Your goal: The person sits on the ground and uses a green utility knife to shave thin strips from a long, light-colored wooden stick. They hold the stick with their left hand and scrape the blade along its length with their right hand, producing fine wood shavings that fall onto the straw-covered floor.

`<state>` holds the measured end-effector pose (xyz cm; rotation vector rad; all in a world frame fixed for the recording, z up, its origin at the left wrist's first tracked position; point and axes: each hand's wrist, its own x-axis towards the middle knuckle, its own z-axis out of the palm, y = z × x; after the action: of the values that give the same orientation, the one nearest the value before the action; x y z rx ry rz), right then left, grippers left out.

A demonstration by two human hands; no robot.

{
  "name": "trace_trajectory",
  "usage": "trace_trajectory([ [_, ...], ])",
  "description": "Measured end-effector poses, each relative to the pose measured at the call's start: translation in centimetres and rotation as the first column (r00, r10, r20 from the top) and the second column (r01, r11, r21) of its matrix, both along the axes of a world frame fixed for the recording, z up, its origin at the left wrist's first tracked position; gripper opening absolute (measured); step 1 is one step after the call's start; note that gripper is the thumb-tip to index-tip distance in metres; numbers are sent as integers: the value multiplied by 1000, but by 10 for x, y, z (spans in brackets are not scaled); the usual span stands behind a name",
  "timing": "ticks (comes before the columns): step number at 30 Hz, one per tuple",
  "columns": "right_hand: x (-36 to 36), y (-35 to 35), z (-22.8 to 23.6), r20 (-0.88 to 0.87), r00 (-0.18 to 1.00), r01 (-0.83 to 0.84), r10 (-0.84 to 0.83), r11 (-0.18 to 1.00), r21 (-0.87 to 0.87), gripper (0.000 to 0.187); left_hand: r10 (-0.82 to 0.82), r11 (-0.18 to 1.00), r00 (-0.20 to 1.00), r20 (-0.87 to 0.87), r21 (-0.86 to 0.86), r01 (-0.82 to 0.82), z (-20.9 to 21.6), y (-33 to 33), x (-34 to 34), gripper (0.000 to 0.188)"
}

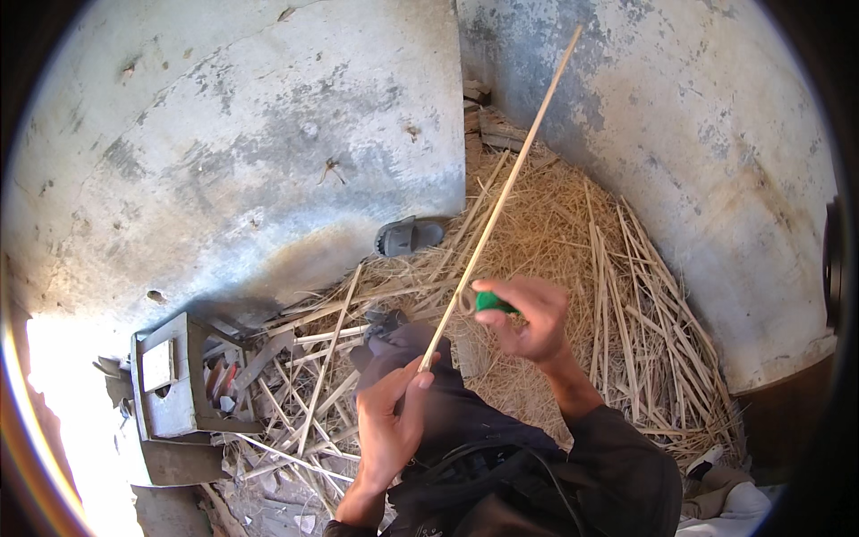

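My left hand (391, 421) is closed, pinching the lower end of a long, pale wooden strip (506, 199) between thumb and fingers. The strip slants up and to the right, its far end in front of the wall. My right hand (539, 324) is closed round a small green tool (492, 302), most of which the fingers hide. A pale curved piece sits between the green tool and the strip; whether it is a blade or a curled shaving, I cannot tell. The green tool is close beside the strip, a little above my left hand.
Fine shavings (537, 228) cover the floor ahead, with many loose strips (667, 331) along the right wall and more at the left. A grey slipper (409, 236) lies by the left wall. A worn box (170, 380) with small items stands at the left.
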<state>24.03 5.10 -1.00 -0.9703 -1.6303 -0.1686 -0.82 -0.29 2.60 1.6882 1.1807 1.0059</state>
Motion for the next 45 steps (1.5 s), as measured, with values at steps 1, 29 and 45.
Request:
trace_trajectory([
  [1,6,6,-3,-63,997,38,-38,999,-2,30,-6,1000,1000,-14,-19,6,0,-1,-1,33],
  [29,-15,-13,-11,37,968,-241,247,964,-113,34,10,1000,997,80,17,-12,0,6,4,30],
  [45,-14,-11,3,97,971,-212,220,973,-88,35,79,983,996,32,165,-83,2,5,8,29],
])
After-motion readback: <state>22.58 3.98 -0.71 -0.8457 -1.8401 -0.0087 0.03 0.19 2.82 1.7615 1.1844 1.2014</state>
